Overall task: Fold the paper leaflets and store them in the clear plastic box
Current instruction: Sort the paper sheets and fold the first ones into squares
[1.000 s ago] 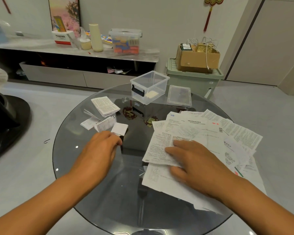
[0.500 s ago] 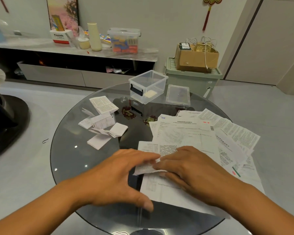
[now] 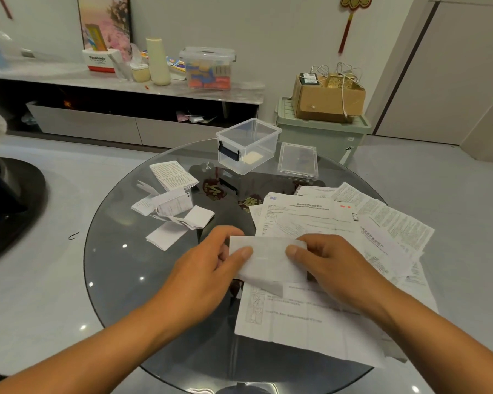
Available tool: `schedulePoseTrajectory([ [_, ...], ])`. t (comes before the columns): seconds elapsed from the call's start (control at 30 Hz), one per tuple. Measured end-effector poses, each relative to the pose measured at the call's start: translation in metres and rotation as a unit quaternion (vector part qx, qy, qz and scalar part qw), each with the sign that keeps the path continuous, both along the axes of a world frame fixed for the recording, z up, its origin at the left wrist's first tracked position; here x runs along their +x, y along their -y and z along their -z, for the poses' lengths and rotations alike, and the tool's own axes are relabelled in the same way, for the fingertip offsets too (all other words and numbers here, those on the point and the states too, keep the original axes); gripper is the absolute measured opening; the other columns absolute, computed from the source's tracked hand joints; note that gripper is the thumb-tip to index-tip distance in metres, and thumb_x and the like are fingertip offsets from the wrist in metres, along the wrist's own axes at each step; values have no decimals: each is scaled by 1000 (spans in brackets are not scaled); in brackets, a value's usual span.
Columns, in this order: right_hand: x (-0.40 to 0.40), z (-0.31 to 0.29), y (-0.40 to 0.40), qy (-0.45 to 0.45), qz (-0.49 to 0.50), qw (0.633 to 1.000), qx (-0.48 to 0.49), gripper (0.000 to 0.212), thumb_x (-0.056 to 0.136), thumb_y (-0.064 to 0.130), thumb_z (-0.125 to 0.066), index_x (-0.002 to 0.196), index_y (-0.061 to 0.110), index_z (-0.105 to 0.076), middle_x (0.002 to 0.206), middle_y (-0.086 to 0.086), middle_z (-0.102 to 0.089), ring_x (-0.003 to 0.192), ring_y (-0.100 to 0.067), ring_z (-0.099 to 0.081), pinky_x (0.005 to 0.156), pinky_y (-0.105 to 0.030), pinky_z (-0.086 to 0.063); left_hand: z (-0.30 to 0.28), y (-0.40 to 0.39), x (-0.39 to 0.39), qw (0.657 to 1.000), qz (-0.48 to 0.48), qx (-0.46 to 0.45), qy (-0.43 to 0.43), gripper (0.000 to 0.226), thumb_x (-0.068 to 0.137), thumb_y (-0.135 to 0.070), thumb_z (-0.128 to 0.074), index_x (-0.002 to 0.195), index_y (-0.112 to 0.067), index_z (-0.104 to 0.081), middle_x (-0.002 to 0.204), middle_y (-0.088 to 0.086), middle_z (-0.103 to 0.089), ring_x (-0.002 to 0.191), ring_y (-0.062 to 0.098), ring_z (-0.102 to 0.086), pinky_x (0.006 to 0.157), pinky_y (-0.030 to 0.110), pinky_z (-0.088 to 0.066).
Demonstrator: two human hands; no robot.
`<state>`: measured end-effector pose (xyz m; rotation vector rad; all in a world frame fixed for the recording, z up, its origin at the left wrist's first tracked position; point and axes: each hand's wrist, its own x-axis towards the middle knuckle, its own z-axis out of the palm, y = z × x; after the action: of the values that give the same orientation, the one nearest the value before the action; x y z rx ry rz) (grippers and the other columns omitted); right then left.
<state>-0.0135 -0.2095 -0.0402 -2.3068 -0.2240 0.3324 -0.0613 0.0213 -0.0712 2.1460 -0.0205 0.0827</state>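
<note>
Both hands pinch one leaflet (image 3: 268,261) just above the tabletop's (image 3: 120,280) near edge: left hand (image 3: 211,268) thumb on its left end, right hand (image 3: 333,265) thumb on the right. Clear plastic box (image 3: 248,145) sits open at the far edge. A carton (image 3: 98,60) on the shelf behind reads Panasonic.

Pale grey glossy floor (image 3: 54,280) under a round dark glass table (image 3: 120,268); white wall (image 3: 268,29), low grey sideboard (image 3: 83,125), possibly a door (image 3: 453,66) at right.

White leaflets (image 3: 310,220) are covered with tiny black print. The see-through box (image 3: 248,145) is fitted with a dark blue clip.
</note>
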Motion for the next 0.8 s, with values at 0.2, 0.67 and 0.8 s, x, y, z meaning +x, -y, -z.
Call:
schedulePoseTrajectory([
  [0.2, -7, 4, -9, 30, 15, 995, -92, 39, 91, 47, -72, 123, 48, -49, 92, 17, -62, 84, -9, -62, 83, -35, -56, -1, -1, 3, 995, -9, 104, 6, 67, 94, -41, -68, 143, -57, -26, 99, -23, -52, 82, 3, -57, 74, 23, -51],
  [0.67, -1, -9, -7, -20, 9, 1000, -18, 54, 92, 43, -72, 139, 47, -44, 80, 6, -72, 73, -9, -68, 74, -29, -54, 2, -4, 13, 907, 176, 323, 203, 24, 96, -43, -60, 114, -35, -73, 113, -19, -67, 96, 12, -59, 75, 29, -45],
  [0.8, -10, -19, -9, -31, -40, 992, 115, 56, 96, 33, -69, 141, 48, -40, 92, 8, -78, 93, -7, -72, 103, -36, -49, -1, -1, 11, 928, 191, 273, 169, 14, 99, -37, -58, 110, -42, -65, 105, -27, -64, 94, 7, -54, 79, 33, -47],
])
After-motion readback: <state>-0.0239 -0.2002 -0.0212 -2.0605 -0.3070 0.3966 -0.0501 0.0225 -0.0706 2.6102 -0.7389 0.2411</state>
